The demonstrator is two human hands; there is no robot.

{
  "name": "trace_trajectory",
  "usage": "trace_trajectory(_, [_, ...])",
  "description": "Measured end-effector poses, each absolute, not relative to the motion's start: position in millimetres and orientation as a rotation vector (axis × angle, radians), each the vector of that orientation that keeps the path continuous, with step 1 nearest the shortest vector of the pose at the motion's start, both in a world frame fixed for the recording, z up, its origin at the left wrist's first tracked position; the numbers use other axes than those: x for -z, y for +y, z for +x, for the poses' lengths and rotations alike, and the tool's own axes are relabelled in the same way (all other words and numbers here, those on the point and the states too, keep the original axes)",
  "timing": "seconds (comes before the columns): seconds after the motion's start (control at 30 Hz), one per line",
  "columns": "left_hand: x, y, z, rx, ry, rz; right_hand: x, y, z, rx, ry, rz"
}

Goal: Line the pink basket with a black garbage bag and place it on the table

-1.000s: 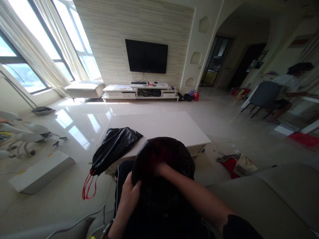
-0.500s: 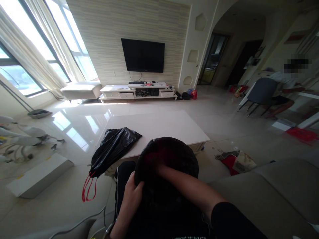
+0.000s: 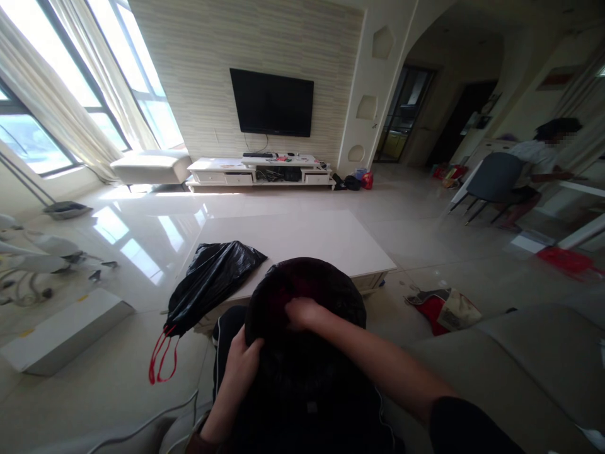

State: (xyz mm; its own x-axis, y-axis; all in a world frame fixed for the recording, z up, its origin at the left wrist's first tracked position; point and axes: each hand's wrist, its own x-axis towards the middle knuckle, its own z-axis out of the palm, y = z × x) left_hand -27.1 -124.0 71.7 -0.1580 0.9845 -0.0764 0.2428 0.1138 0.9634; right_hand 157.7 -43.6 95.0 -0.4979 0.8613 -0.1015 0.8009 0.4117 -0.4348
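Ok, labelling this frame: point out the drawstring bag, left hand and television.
Drawstring bag [image 3: 216, 272], head view: black plastic body.
Left hand [image 3: 242, 364], head view: back of hand.
Television [image 3: 273, 103], head view: screen centre.

Taken with a single camera worn on the head, from above the wearer's lap [image 3: 229, 323]. Looks forward and downward across a pale floor [image 3: 416, 217], with wide coverage and upright lines leaning toward the edges. Shows nearest, low in the frame, the left hand [image 3: 243, 360], the right hand [image 3: 304, 313] and a round black container [image 3: 314, 272], viewed obliquely into its mouth. Extends past a white table [image 3: 312, 233] at middle range to a television [image 3: 273, 103] on the far wall [image 3: 293, 38], slightly left of centre. Reaches windows [image 3: 31, 142] at the left margin and a seated person [image 3: 533, 157] toward the right, both well away from the lens.
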Motion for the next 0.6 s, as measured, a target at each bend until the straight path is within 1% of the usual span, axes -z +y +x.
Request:
trace_trajectory(0.07, [-74,-119,-30,-1.123,1.557,1.213,-123,-50,182,-0.676,-2.532,-1.410])
trace_trajectory(0.1, [-74,-117,-31,-1.135,1.567,1.196,-136,-55,197,-0.620,-2.410,-1.299])
trace_trajectory(0.13, [-74,-115,-32,-1.153,1.579,1.178,-146,-60,211,-0.534,-2.257,-1.215])
trace_trajectory(0.2, [-71,-112,-31,-1.200,1.609,1.135,-152,-71,240,-0.270,-1.924,-1.219])
trace_trajectory(0.27, [-68,-110,-27,-1.265,1.633,1.090,-136,-83,264,-0.090,-1.582,-1.367])
trace_trajectory(0.3, [-66,-110,-25,-1.296,1.640,1.075,-122,-89,273,-0.089,-1.443,-1.439])
trace_trajectory(0.37, [-64,-109,-19,-1.340,1.661,1.063,-91,-100,283,-0.197,-1.254,-1.533])
trace_trajectory(0.4, [-63,-108,-17,-1.353,1.674,1.067,-77,-105,285,-0.217,-1.223,-1.550])
trace_trajectory(0.47, [-61,-107,-12,-1.362,1.699,1.087,-60,-114,281,-0.112,-1.317,-1.546])
trace_trajectory(0.53, [-61,-105,-9,-1.367,1.708,1.118,-59,-119,271,-0.020,-1.593,-1.482])
trace_trajectory(0.6, [-62,-103,-7,-1.370,1.710,1.154,-70,-117,256,-0.067,-1.921,-1.396])
